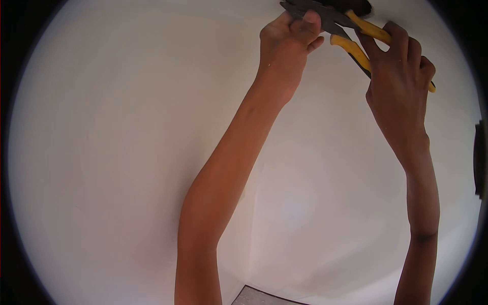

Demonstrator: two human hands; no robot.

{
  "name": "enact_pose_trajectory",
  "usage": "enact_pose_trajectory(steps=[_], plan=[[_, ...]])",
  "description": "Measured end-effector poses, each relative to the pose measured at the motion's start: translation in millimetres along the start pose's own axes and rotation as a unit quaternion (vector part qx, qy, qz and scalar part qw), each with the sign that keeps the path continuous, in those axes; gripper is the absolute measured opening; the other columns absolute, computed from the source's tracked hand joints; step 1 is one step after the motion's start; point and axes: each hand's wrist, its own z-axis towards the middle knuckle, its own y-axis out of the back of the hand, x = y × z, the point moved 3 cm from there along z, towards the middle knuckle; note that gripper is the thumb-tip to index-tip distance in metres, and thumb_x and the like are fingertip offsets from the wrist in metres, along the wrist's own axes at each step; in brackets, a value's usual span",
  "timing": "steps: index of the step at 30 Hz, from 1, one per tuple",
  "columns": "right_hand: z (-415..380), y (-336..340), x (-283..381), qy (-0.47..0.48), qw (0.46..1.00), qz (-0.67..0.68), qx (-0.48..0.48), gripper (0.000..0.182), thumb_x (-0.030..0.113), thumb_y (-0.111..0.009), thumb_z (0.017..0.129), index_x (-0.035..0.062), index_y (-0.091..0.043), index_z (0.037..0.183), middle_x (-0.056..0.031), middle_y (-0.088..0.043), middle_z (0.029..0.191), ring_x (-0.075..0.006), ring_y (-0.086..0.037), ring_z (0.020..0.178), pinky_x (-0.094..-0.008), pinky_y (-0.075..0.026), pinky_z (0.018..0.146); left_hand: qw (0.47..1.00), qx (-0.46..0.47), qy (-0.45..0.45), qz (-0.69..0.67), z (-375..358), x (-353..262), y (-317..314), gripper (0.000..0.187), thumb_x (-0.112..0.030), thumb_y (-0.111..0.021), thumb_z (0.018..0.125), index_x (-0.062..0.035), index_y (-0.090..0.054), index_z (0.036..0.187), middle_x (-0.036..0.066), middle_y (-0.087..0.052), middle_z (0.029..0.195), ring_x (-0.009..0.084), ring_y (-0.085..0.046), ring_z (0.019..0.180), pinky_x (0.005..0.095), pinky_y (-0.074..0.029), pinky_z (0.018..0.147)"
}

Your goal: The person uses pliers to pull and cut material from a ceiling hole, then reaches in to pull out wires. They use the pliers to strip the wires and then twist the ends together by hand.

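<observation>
Both my arms reach up to the top of the view, against a white wall or ceiling. My right hand is closed around the yellow-and-black handles of a pair of pliers. The dark jaws of the pliers point left toward a dark opening at the top edge. My left hand pinches something dark at the plier jaws, with fingers closed; what it grips is too small to tell.
White walls meet in a corner below my arms. A grey patch of floor shows at the bottom. A dark object sits at the right edge.
</observation>
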Motion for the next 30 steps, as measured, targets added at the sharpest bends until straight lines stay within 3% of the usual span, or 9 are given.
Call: enact_pose_trajectory(steps=[4,7,10,12,18,30], plan=[[26,15,14,-0.007,1.0,0.023,0.016,0.05,-0.01,-0.062,0.072,0.0125,-0.062,0.117,-0.0071,-0.048,0.117,-0.023,-0.053,0.102,-0.042,-0.046,0.077,1.0,0.02,-0.015,-0.015,6,-24,15,0.033,-0.034,-0.058,0.091,-0.0039,-0.056,0.105,0.001,-0.061,0.096,0.0102,-0.056,0.091,0.0282,-0.044,0.09],[21,19,22,-0.011,0.996,0.024,0.081,0.048,-0.007,-0.066,0.071,0.0122,-0.064,0.114,-0.0052,-0.049,0.115,-0.0214,-0.054,0.098,-0.04,-0.046,0.075,0.999,0.017,-0.017,-0.039,-6,-27,17,0.033,-0.034,-0.058,0.091,-0.0041,-0.057,0.105,0.001,-0.061,0.096,0.0104,-0.056,0.092,0.0285,-0.044,0.09],[20,13,23,-0.004,0.996,0.033,0.081,0.048,-0.005,-0.068,0.069,0.0109,-0.063,0.114,-0.0037,-0.049,0.115,-0.0211,-0.055,0.096,-0.0395,-0.046,0.074,0.998,0.01,-0.026,-0.054,-7,-27,17,0.031,-0.033,-0.057,0.092,-0.0046,-0.057,0.104,0.001,-0.061,0.096,0.0107,-0.056,0.092,0.0283,-0.043,0.09],[18,18,23,0.031,1.0,-0.001,-0.004,0.045,-0.004,-0.068,0.069,0.0089,-0.062,0.112,-0.0057,-0.049,0.115,-0.0217,-0.054,0.096,-0.0401,-0.046,0.073,0.997,0.023,-0.032,-0.069,-7,-26,17,0.03,-0.033,-0.057,0.092,-0.005,-0.057,0.103,0.001,-0.061,0.096,0.0108,-0.056,0.091,0.028,-0.043,0.09],[20,25,27,0.022,0.999,-0.003,0.029,0.042,-0.004,-0.065,0.072,0.0081,-0.06,0.112,-0.0113,-0.046,0.119,-0.0248,-0.052,0.106,-0.042,-0.047,0.074,0.996,0.015,-0.001,-0.088,-10,-24,23,0.024,-0.031,-0.055,0.093,-0.0081,-0.058,0.1,0.0,-0.061,0.094,0.01,-0.056,0.089,0.0282,-0.043,0.088],[21,16,26,0.022,0.999,0.034,0.016,0.043,-0.004,-0.065,0.072,0.008,-0.059,0.113,-0.0114,-0.046,0.119,-0.0252,-0.052,0.107,-0.0444,-0.048,0.076,0.999,-0.009,-0.021,-0.033,-11,-31,21,0.021,-0.028,-0.056,0.093,-0.0086,-0.058,0.099,0.0,-0.062,0.093,0.01,-0.056,0.085,0.0267,-0.044,0.087]])
